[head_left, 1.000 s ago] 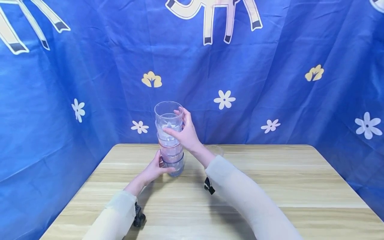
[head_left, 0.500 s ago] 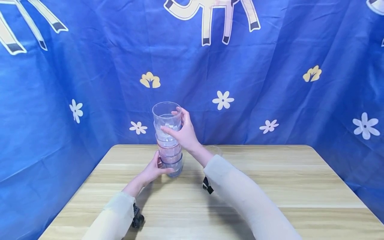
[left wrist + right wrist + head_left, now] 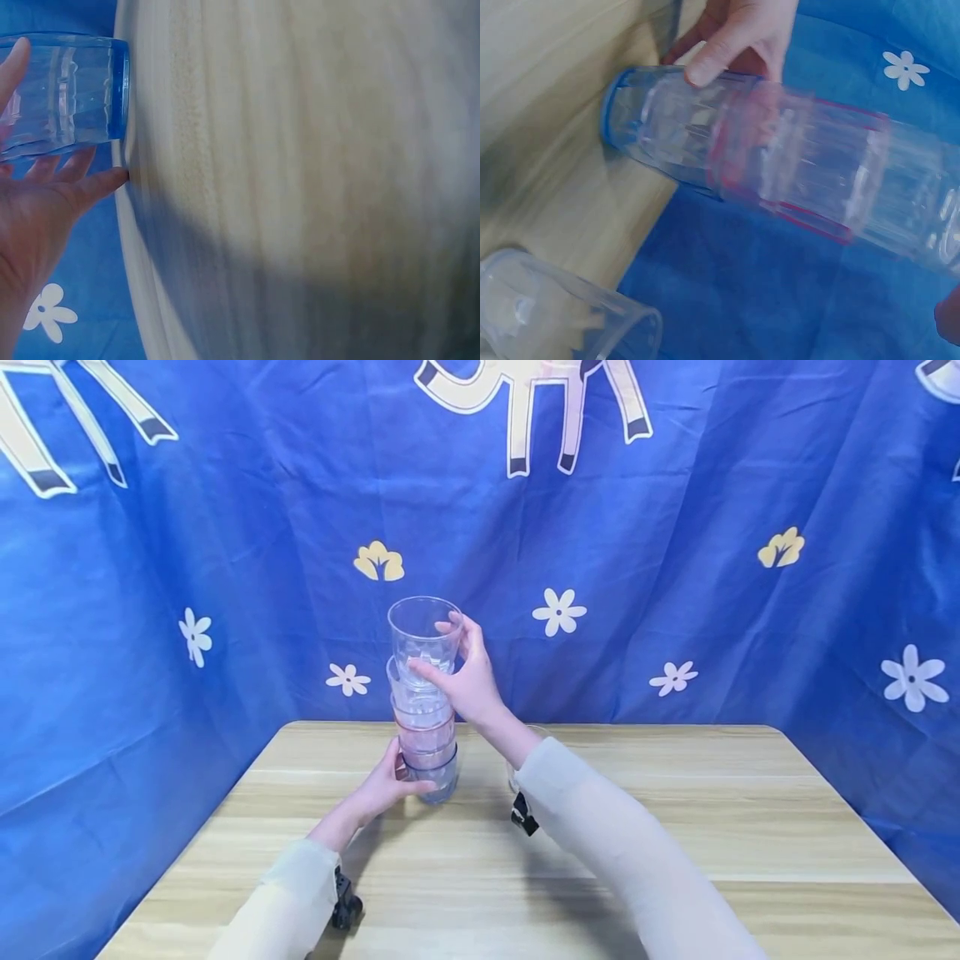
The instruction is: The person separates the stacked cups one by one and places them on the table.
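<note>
A tall stack of nested clear cups stands upright on the table, left of centre in the head view. The bottom one is a blue-tinted cup [image 3: 437,783], and above it sits a pink-tinted cup [image 3: 426,739]. My left hand [image 3: 384,783] holds the blue cup low down, thumb in front and fingers behind. At the top, my right hand [image 3: 472,681] grips a colourless cup [image 3: 424,631] by its side; its lower part is still inside the clear cup [image 3: 401,687] below. The right wrist view shows the blue cup's base [image 3: 613,109] close to the tabletop.
Another clear cup [image 3: 570,307] stands on the wooden table [image 3: 675,827], mostly hidden behind the right forearm in the head view. A blue patterned cloth [image 3: 615,543] hangs behind the table and along its sides. Wrist cameras are strapped to both sleeves.
My right hand has raised the top colourless cup a little, so more of the cup beneath it shows. My left hand keeps its hold at the bottom of the stack.
</note>
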### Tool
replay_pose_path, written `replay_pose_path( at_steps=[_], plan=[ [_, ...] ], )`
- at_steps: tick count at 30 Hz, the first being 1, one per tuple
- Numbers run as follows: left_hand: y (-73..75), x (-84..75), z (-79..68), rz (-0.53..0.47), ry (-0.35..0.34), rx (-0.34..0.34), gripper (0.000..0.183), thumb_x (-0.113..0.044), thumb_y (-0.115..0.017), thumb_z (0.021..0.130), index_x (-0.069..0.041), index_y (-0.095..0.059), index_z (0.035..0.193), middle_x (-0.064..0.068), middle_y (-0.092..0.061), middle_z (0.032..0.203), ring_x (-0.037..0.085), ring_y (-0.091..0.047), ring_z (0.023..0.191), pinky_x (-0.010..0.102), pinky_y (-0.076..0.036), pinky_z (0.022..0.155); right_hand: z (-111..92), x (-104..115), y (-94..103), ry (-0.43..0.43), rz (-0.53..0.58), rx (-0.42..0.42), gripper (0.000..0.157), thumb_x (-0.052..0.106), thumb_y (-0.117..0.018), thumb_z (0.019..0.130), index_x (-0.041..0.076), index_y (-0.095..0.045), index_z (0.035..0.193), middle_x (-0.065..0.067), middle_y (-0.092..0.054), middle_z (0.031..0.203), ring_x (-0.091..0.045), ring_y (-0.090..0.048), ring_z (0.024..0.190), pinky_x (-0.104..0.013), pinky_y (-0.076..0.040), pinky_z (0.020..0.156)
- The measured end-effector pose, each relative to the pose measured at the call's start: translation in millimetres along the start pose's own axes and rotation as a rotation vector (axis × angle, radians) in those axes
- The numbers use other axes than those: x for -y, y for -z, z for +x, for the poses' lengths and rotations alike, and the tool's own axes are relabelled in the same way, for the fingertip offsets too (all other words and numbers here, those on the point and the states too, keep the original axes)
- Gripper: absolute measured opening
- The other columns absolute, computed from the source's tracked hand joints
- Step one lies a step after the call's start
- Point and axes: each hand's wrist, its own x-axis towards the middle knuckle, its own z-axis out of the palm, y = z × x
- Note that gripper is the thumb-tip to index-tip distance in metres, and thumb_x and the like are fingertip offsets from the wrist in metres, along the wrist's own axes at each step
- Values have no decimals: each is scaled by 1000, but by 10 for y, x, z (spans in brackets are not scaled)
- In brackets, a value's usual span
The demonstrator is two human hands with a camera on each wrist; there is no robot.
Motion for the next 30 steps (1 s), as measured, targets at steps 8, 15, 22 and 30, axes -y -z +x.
replay_pose_path(
  at_steps=[8, 15, 22, 30],
  plan=[
    [11, 1, 27, 6, -7, -6, 89, -3, -76, 82, -4, -16, 146, 32, -33, 145, 47, -33, 134, 53, -25, 113, 104, 195, 121, 27, 54, 18, 82, 9, -78, 81, 4, -28, 146, -10, -51, 138, -12, -46, 126, -28, -37, 107],
    [4, -14, 5, 20, -3, -11, 90, -3, -76, 81, -3, -15, 147, 33, -31, 146, 47, -32, 134, 53, -24, 113, 142, 338, 282, 96, 116, 17, 80, -1, -78, 80, 0, -29, 144, -19, -49, 139, -18, -48, 125, -28, -40, 105],
    [-12, 12, 12, 16, -5, -8, 90, -1, -76, 81, -2, -14, 147, 34, -30, 146, 48, -32, 134, 54, -24, 113, 117, 440, 613, 148, 87, -41, 80, -5, -77, 77, -3, -30, 141, -16, -51, 137, -20, -49, 125, -35, -44, 102],
    [-4, 17, 9, 9, -13, -11, 91, -2, -76, 81, -2, -13, 147, 33, -30, 145, 49, -31, 134, 54, -24, 113, 25, 401, 1029, 125, 11, -99, 77, -1, -77, 78, -1, -31, 140, -16, -51, 137, -16, -51, 123, -49, -50, 90]
  ],
)
